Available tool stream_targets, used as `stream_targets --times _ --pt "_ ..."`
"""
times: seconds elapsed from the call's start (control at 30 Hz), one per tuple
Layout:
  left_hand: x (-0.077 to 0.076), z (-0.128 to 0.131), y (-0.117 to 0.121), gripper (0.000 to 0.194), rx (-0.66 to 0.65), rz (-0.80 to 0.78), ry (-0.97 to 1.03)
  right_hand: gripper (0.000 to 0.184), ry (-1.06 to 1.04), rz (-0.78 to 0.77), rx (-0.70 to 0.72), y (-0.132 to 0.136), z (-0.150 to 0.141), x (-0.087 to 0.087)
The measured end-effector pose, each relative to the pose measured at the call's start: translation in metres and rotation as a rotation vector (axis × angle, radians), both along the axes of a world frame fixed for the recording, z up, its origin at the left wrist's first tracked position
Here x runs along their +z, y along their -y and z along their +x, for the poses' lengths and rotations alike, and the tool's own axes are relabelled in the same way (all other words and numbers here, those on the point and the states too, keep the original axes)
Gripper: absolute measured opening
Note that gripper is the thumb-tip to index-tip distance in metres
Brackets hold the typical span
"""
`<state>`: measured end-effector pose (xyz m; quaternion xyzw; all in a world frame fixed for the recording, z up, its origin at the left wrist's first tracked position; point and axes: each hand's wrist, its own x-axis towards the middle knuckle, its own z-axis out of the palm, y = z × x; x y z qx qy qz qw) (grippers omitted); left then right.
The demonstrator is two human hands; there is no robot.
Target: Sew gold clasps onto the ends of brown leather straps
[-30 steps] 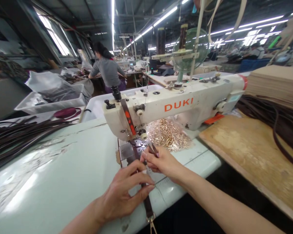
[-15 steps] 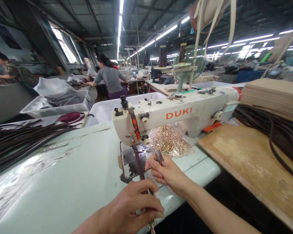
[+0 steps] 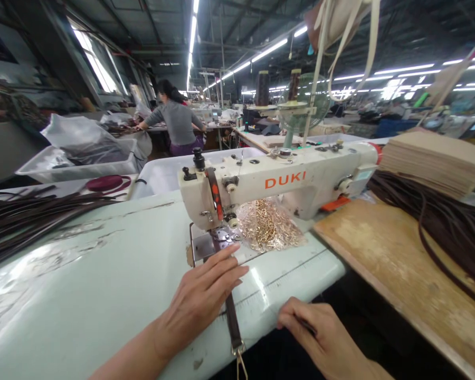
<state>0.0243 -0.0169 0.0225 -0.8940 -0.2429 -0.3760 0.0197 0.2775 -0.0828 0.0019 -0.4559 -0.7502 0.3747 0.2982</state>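
Note:
A dark brown strap [image 3: 233, 322] runs from under the head of the white sewing machine [image 3: 257, 182] to the table's front edge. At its near end hangs a gold-coloured metal clasp [image 3: 240, 361]. My left hand [image 3: 206, 287] lies flat over the strap just in front of the needle plate [image 3: 201, 245], fingers stretched out, hiding part of the strap. Beyond the table edge, my right hand [image 3: 320, 332] is closed, apart from the strap. A dark bit shows between its fingers, but I cannot make out what it is.
A clear bag of gold-coloured metal hooks [image 3: 271, 227] lies behind the needle area. Dark strips [image 3: 35, 216] spread on the left; more strips [image 3: 443, 221] and a stack of beige sheets [image 3: 439, 161] are right, by a wooden board [image 3: 396, 258]. Another person [image 3: 178, 119] works beyond.
My left hand has let go of the strap's near end and moved forward, flattening over it. My right hand has drawn back toward me, away from the needle area. The clasp now shows fully.

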Motion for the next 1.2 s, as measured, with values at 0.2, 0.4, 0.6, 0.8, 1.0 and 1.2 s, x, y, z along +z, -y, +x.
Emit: stream_targets --times 0.2,0.4,0.6,0.8,1.0,1.2 --pt "-0.001 -0.007 -0.003 0.019 -0.009 0.003 0.068 0.032 0.257 -0.094 0.02 0.003 0.017 0.015" --pt "0.004 -0.002 0.002 0.018 0.067 0.066 0.046 0.037 0.326 0.206 -0.196 -0.016 -0.017 0.04" --pt "0.004 0.0 0.006 0.02 0.114 0.06 0.06 0.02 0.379 0.236 -0.122 -0.03 -0.063 0.024" --pt "0.004 0.001 0.006 0.016 0.277 0.063 0.097 0.016 0.441 0.207 -0.099 -0.046 -0.05 0.02" --pt "0.013 -0.003 -0.001 0.02 0.345 -0.051 0.076 0.024 0.462 0.23 -0.159 -0.07 -0.025 0.038" --pt "-0.005 -0.021 -0.027 0.016 0.475 -0.428 0.052 0.026 0.418 0.286 -0.061 -0.08 -0.035 0.05"
